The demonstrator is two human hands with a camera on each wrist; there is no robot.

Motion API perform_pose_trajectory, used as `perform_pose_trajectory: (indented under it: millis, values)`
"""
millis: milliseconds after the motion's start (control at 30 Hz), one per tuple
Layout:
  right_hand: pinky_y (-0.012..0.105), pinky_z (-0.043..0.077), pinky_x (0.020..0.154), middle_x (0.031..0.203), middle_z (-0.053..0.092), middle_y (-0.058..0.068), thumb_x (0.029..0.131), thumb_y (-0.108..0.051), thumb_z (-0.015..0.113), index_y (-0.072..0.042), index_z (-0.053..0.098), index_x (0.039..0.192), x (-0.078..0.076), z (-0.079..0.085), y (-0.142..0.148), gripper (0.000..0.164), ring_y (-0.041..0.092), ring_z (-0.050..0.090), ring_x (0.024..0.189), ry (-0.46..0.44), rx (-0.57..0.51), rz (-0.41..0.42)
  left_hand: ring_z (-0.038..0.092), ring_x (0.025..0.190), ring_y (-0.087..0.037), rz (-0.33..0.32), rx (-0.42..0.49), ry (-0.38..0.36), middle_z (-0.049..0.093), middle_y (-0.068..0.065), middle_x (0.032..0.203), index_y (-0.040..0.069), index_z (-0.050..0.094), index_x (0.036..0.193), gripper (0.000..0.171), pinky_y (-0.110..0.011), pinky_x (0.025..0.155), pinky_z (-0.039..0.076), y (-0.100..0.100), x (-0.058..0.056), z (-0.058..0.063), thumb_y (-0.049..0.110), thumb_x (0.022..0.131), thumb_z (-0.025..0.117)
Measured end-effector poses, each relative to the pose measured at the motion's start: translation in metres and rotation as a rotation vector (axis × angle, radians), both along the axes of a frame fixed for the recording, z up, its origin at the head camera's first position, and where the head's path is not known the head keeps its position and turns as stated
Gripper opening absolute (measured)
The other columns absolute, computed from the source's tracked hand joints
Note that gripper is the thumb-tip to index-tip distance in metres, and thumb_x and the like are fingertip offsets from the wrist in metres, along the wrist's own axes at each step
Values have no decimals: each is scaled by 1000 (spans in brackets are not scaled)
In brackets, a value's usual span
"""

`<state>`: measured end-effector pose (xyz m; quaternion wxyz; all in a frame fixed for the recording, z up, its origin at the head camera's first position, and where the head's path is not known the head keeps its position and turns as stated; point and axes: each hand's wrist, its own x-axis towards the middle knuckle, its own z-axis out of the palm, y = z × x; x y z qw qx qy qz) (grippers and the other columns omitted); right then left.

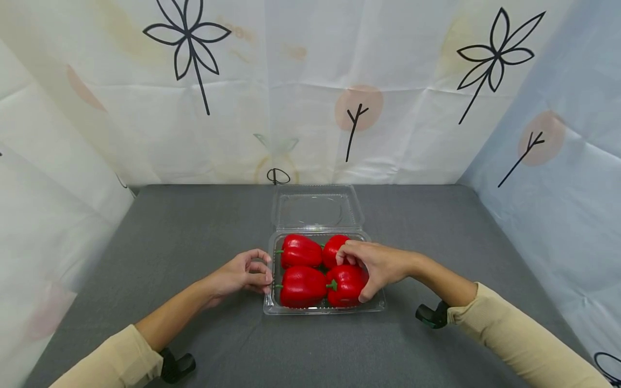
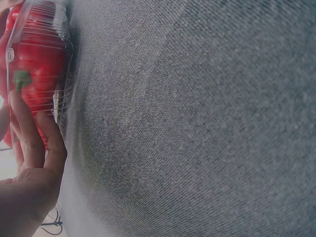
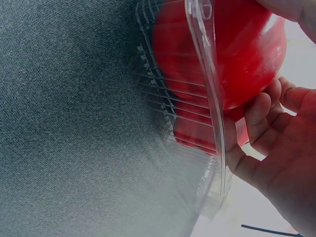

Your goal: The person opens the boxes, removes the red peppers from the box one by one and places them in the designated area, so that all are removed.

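Note:
Several red bell peppers lie in a clear plastic clamshell container (image 1: 325, 311) in the middle of the table. My right hand (image 1: 380, 264) grips the front right bell pepper (image 1: 346, 288), thumb on the near side and fingers curled over the far side. In the right wrist view that bell pepper (image 3: 247, 59) sits partly above the container's rim. Beside the container's left wall, my left hand (image 1: 245, 274) has loosely bent fingers touching the edge. Through the plastic, the left wrist view shows a bell pepper (image 2: 42, 64) with a green stem. Behind my right fingers, the back right bell pepper (image 1: 333, 249) is partly hidden.
The container's hinged lid (image 1: 312, 210) lies folded back toward the rear edge. Grey cloth (image 1: 204, 226) covers the table. A patterned white curtain (image 1: 301, 108) hangs behind it and along both sides. Dark straps (image 1: 432, 315) are worn at both forearms.

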<state>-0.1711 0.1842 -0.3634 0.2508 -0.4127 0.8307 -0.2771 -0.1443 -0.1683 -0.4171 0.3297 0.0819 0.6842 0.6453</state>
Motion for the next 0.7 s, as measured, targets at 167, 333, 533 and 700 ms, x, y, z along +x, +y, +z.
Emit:
perform_pose_trajectory:
  millis: [167,333,533,700]
  values:
    - [31,51,76,101,51,-6,64,-16,82,-20,50,111,1,-1,1,56,16,51,95,-3,-4,-3,68,77,-22,-3,5,1,69,-11,92,-2,41,122,41,-37,84,58,0,0,0,8,93,69]
    - [31,51,76,100,50,-5,64,-15,81,-19,50,110,1,-1,1,56,16,51,95,5,-13,-3,68,77,-22,0,4,5,69,-11,92,-2,41,121,41,-37,84,58,1,0,0,8,93,69]
    - [31,50,76,99,50,-5,64,-14,81,-19,50,110,1,-1,2,56,16,51,94,8,-21,-2,68,77,-22,1,8,9,69,-11,92,-2,41,121,40,-37,84,58,2,1,0,8,93,68]
    - [31,51,76,99,50,-6,64,-14,80,-19,50,110,1,-2,2,56,16,51,94,13,-30,-2,68,77,-22,1,9,12,69,-10,92,-2,41,122,41,-37,83,57,2,1,0,8,93,68]
